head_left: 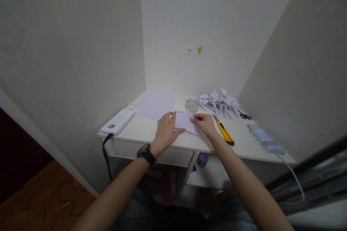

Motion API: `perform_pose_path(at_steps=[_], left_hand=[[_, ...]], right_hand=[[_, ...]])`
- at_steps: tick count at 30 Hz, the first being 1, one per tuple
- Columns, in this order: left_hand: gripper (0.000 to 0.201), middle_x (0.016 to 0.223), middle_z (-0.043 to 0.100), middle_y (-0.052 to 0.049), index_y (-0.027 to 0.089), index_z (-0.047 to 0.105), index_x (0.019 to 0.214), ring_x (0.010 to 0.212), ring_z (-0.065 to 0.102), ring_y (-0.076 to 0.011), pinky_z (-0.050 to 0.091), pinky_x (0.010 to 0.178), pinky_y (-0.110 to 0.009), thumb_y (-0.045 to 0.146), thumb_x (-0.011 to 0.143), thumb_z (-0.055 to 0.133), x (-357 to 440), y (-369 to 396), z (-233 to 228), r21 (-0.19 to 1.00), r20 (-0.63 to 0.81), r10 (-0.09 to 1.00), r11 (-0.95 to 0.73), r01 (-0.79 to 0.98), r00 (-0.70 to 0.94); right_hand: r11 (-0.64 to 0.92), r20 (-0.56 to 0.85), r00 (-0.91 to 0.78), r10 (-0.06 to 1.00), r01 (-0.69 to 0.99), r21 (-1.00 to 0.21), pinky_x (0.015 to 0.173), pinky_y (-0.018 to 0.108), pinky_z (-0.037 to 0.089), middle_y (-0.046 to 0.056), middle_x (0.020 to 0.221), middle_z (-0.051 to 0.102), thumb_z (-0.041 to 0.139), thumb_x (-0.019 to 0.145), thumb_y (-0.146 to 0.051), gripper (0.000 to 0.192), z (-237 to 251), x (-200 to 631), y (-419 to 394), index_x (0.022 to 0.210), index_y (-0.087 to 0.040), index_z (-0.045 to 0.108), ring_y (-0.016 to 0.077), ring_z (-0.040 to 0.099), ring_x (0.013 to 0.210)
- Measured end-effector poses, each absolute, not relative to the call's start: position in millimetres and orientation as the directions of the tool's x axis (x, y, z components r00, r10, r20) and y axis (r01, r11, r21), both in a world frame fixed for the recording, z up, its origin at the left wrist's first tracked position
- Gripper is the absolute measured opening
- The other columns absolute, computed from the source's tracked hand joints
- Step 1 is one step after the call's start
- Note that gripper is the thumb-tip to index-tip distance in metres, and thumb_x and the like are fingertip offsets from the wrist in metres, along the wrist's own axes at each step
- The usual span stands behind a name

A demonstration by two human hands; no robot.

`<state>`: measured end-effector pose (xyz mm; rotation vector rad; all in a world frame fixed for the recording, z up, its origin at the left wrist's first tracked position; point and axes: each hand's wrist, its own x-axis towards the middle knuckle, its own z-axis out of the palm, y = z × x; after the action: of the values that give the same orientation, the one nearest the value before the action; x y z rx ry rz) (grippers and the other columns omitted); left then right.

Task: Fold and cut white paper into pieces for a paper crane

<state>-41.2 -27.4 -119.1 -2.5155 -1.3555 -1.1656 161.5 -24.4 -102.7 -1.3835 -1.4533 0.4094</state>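
Note:
A small folded sheet of pale lilac paper [184, 121] lies on the white desk between my hands. My left hand [166, 130] rests on its left side, fingers stretched out and thumb along the near edge. At the right side, my right hand [203, 123] pinches the paper's edge between thumb and fingers. Just beyond it sits a roll of clear tape [192, 105]. A yellow utility knife [224, 130], blade showing, lies right of my right hand. Larger flat sheets of the same paper [157, 104] are spread at the back left.
Several folded paper shapes [218, 101] are heaped at the back right, beside black-handled scissors [245, 116]. A white device [118, 122] with a black strap lies at the desk's left edge. A blurred-out, phone-like object [265, 139] with a white cable is at right. Walls enclose the desk.

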Motion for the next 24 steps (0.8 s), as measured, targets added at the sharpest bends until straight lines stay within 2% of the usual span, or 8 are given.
perform_pose_path(at_steps=[3,6,9,12,15,19,22,24], left_hand=[[0.05,0.121,0.056,-0.018,0.014,0.056,0.119,0.118,0.05,-0.0317,0.038,0.103,-0.048,0.052,0.087,0.058,-38,-27,-114,0.636,0.617,0.781,-0.566,0.525,0.095],[0.058,0.107,0.061,-0.017,0.014,0.059,0.103,0.101,0.061,-0.0288,0.051,0.087,-0.044,0.068,0.084,0.051,-30,-27,-105,0.982,0.188,0.968,-0.182,-0.05,0.165],[0.072,0.106,0.062,-0.016,0.014,0.059,0.105,0.089,0.064,-0.0271,0.056,0.077,-0.046,0.079,0.079,0.045,-23,-23,-96,0.848,-0.108,0.844,0.354,-0.394,0.525],[0.051,0.097,0.065,-0.009,0.019,0.059,0.112,0.075,0.063,-0.0197,0.058,0.068,-0.04,0.061,0.083,0.058,-18,-15,-92,0.778,-0.148,0.82,0.442,-0.447,0.553],[0.03,0.089,0.066,-0.006,0.018,0.061,0.11,0.067,0.061,-0.0164,0.057,0.061,-0.032,0.029,0.083,0.065,-15,-5,-93,0.816,-0.187,0.865,0.4,-0.417,0.465],[0.034,0.096,0.071,-0.009,0.018,0.061,0.114,0.081,0.066,-0.0218,0.058,0.071,-0.038,0.014,0.081,0.058,-12,11,-93,0.871,-0.133,0.856,0.341,-0.353,0.499],[0.035,0.104,0.072,-0.01,0.019,0.064,0.114,0.093,0.068,-0.0245,0.057,0.08,-0.04,0.013,0.08,0.057,-10,24,-92,0.937,-0.038,0.811,0.232,-0.261,0.583],[0.035,0.104,0.073,-0.012,0.017,0.065,0.112,0.096,0.068,-0.0254,0.055,0.084,-0.04,0.014,0.077,0.06,-9,33,-91,0.966,-0.009,0.774,0.171,-0.195,0.633]], right_hand=[[0.44,0.732,0.308,0.608,0.636,-0.634,0.067,0.035,0.052,0.009,0.081,0.073,0.062,0.08,-0.031,0.019,-102,159,-38,0.082,-0.018,0.075,0.0208,0.063,0.073],[0.56,0.924,0.081,0.374,0.774,-0.295,0.077,0.038,0.054,0.008,0.087,0.073,0.057,0.085,-0.019,0.019,-107,152,-52,0.088,-0.023,0.075,0.0219,0.065,0.085],[0.657,0.942,-0.175,0.286,0.752,-0.06,0.084,0.04,0.055,0.007,0.101,0.075,0.053,0.084,-0.007,0.034,-122,144,-59,0.104,-0.026,0.073,0.0212,0.066,0.094],[0.697,0.914,-0.303,0.271,0.716,0.03,0.087,0.04,0.055,0.006,0.109,0.074,0.052,0.083,-0.004,0.04,-134,140,-59,0.112,-0.025,0.071,0.0214,0.065,0.102],[0.721,0.883,-0.32,0.344,0.693,-0.03,0.089,0.039,0.055,0.006,0.109,0.074,0.056,0.085,-0.011,0.031,-136,141,-58,0.108,-0.025,0.072,0.0204,0.067,0.101],[0.632,0.897,-0.11,0.427,0.746,-0.209,0.096,0.044,0.051,0.009,0.108,0.074,0.063,0.086,-0.028,0.022,-123,150,-52,0.105,-0.023,0.072,0.0239,0.063,0.108],[0.434,0.841,0.143,0.522,0.804,-0.406,0.102,0.051,0.043,0.013,0.134,0.06,0.067,0.081,-0.043,0.048,-113,161,-39,0.124,-0.022,0.063,0.0298,0.053,0.124],[0.335,0.708,0.289,0.645,0.726,-0.601,0.094,0.048,0.048,0.017,0.14,0.053,0.071,0.075,-0.048,0.075,-109,170,-26,0.141,-0.021,0.046,0.0306,0.057,0.118]])
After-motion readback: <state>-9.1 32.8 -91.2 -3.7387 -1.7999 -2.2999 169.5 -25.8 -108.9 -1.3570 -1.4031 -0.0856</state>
